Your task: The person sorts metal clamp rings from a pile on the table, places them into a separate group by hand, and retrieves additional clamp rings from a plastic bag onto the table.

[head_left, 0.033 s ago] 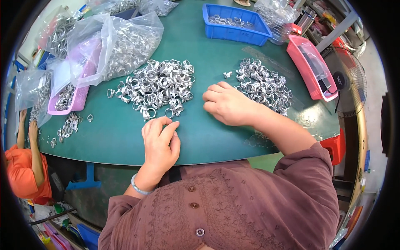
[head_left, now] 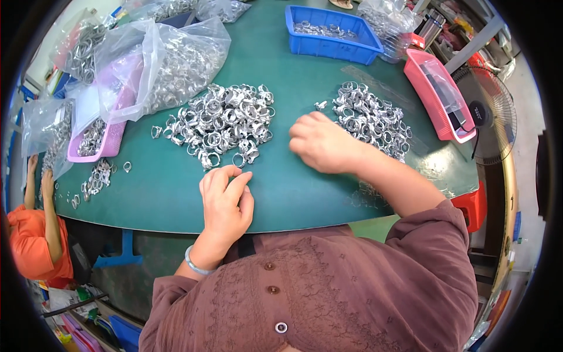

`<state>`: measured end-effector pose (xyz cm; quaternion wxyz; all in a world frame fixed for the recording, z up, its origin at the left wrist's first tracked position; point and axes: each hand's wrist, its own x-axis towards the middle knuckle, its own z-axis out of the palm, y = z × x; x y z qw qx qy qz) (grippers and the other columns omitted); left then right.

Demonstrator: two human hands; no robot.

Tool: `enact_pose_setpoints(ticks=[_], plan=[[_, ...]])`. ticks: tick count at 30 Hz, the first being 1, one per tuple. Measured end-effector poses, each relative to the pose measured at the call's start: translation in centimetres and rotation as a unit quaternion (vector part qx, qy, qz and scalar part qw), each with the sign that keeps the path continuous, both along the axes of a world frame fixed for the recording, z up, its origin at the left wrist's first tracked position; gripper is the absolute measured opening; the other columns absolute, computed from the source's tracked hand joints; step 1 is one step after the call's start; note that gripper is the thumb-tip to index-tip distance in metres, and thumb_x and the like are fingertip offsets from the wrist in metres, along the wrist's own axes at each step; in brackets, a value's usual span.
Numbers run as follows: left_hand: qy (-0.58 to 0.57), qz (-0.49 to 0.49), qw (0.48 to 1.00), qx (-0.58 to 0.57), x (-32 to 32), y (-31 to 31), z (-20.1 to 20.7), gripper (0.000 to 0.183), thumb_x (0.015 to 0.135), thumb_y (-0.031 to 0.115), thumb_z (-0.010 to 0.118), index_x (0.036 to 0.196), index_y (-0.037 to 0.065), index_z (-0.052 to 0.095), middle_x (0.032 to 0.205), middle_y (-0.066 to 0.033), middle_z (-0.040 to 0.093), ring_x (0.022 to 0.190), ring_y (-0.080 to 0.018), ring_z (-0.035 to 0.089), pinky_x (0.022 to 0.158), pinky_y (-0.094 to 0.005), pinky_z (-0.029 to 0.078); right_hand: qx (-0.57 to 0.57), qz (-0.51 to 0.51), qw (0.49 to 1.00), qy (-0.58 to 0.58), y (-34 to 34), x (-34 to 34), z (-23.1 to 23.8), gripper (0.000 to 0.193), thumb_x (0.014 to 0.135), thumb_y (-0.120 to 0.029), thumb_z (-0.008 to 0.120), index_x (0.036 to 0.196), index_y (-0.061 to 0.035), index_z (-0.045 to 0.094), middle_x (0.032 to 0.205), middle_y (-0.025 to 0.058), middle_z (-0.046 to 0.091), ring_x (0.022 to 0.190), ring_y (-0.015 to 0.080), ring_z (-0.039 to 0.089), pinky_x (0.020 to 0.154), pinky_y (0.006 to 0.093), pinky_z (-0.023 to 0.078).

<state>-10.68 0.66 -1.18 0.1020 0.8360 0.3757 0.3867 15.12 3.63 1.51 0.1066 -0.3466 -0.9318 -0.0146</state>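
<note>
on the worktop [head_left: 287, 208], the left ring pile [head_left: 226, 117] lies just beyond the left hand [head_left: 224, 202], the hand nearer it, and the right ring pile [head_left: 373, 120] just beside the right hand [head_left: 322, 144], the fingers bent, though i cannot tell whether they pinch anything.

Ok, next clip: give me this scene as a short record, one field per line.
Left hand: fingers bent, at the near edge of the larger ring pile; no held piece visible
Right hand: fingers curled under, beside the smaller ring pile; grip hidden
Surface: green table
Containers: blue tray with metal pieces, pink basket at right, lilac basket at left
Bag: clear bag of rings, behind larger pile
Others: person in orange, far left
</note>
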Motion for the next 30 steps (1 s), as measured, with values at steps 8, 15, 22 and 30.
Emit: enact_pose_setpoints(ticks=[8,15,22,30], plan=[[-0.003,-0.001,1.000,0.006,0.2,0.3,-0.3,0.025,0.068,-0.002,0.062,0.092,0.003,0.065,0.094,-0.0094,0.058,0.089,-0.0281,0.054,0.081,-0.0391,0.039,-0.027,-0.238,0.963,-0.127,4.4,4.8,2.1,0.015,0.072,-0.010,0.061,0.085,-0.0035,0.060,0.090,0.0113,0.057,0.095,0.0304,0.054,0.082,0.0424,0.045],[-0.001,-0.004,1.000,0.002,0.3,0.5,-0.2,0.025,0.067,-0.003,0.062,0.092,0.003,0.065,0.094,-0.0102,0.058,0.089,-0.0288,0.054,0.081,-0.0394,0.040,-0.098,-0.066,0.983,0.140,11.6,0.6,-0.2,0.046,0.074,-0.009,0.067,0.119,-0.0063,0.056,0.111,0.0132,0.059,0.108,0.0331,0.053,0.092,0.0430,0.044],[-0.002,-0.008,1.000,-0.015,0.2,0.4,-0.2,0.025,0.068,-0.004,0.062,0.092,0.003,0.065,0.095,-0.0108,0.058,0.090,-0.0295,0.054,0.082,-0.0395,0.040,-0.215,-0.096,0.960,0.155,12.2,2.1,1.1,0.031,0.069,-0.011,0.073,0.093,-0.0048,0.055,0.096,0.0107,0.058,0.089,0.0293,0.057,0.077,0.0386,0.047],[0.003,-0.011,1.000,-0.028,0.3,0.5,-0.1,0.024,0.068,-0.003,0.062,0.091,0.002,0.065,0.095,-0.0111,0.058,0.091,-0.0295,0.054,0.083,-0.0398,0.040,-0.296,-0.170,0.937,0.079,11.3,3.4,2.9,0.029,0.072,-0.009,0.070,0.095,-0.0032,0.054,0.092,0.0124,0.060,0.089,0.0284,0.060,0.076,0.0407,0.048]])
